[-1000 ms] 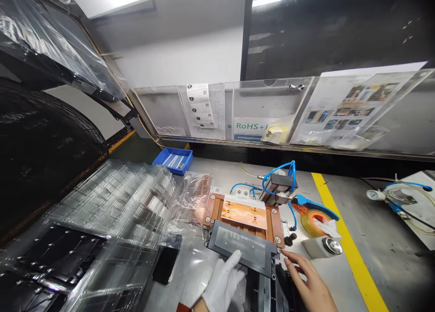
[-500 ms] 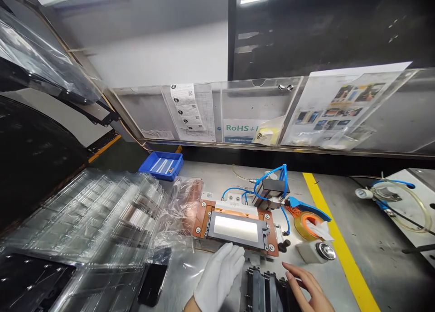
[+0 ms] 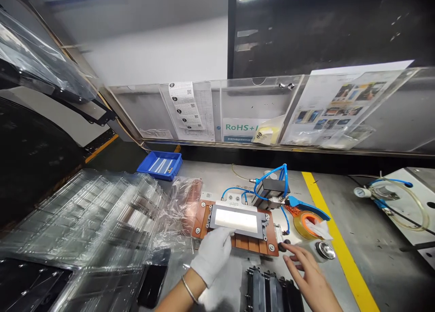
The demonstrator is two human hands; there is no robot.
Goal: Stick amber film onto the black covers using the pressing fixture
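Note:
My left hand, in a white glove, rests with curled fingers on the near edge of a dark-framed panel. The panel's pale shiny face points up. It lies flat in a copper-brown fixture on the grey bench. My bare right hand hovers to the right with fingers spread. Its fingertips reach towards two black knobs at the fixture's right end. Nothing is in that hand.
A stack of black parts lies near me. A tape dispenser, a round metal button and blue air hoses stand right of the fixture. Clear plastic trays, a black phone and a blue bin are at left.
The panel went from tilted in my left hand to seated flat in the fixture. My left hand now presses its near edge, and my right hand moved up towards the knobs.

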